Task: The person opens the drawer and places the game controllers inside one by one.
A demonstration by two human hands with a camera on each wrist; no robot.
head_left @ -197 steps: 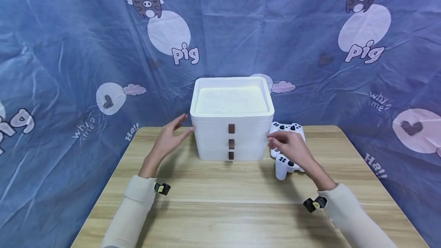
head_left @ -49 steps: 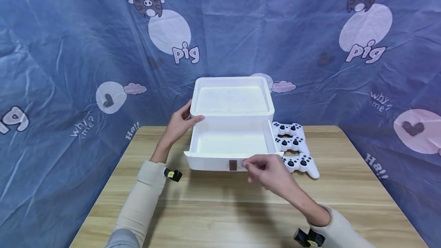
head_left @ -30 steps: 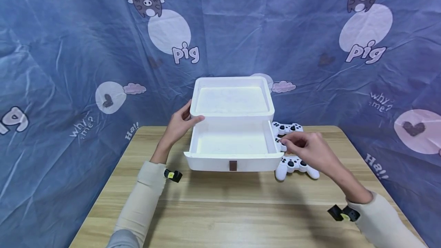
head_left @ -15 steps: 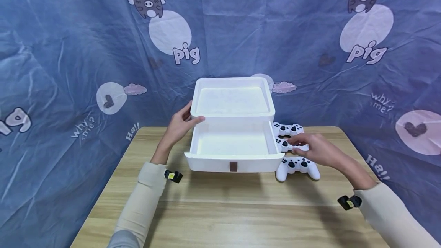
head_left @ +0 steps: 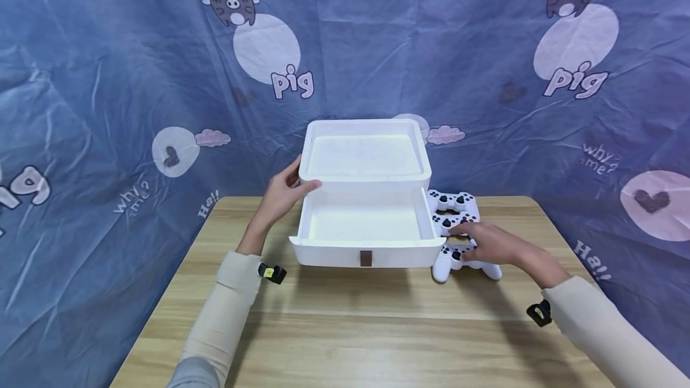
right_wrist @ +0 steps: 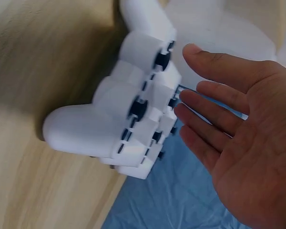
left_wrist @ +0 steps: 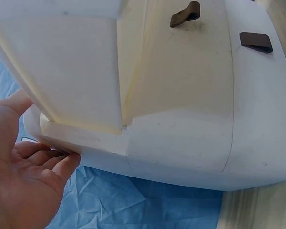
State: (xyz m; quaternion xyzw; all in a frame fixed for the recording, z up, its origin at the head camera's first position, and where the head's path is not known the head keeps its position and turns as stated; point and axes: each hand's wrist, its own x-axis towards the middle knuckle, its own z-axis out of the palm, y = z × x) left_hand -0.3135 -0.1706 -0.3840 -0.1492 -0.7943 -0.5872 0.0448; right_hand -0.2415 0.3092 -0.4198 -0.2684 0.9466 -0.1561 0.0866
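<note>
A white drawer box point(head_left: 366, 157) stands at the back of the table, its top drawer point(head_left: 323, 255) pulled out and empty. My left hand point(head_left: 279, 199) holds the box's left side, thumb at the front and fingers along the side. Three white game controllers lie in a row to the right: a back one point(head_left: 453, 199), a middle one point(head_left: 439, 226) and a front one point(head_left: 441, 268). Over the front and middle ones hovers my right hand point(head_left: 493, 244). In the right wrist view its fingers are extended, holding nothing, just apart from the nearest controller point(right_wrist: 81, 129).
The pulled-out drawer's right corner sits close beside the controllers. Brown pull tabs mark the drawer front point(head_left: 366, 258) and the lower drawers point(left_wrist: 256, 42). A blue patterned cloth point(head_left: 366, 35) hangs behind and beside the wooden table point(head_left: 345, 340).
The top drawer has come out, and my left hand has settled on the box. My right hand has left the drawer front for the controllers, lately shifting towards the front one.
</note>
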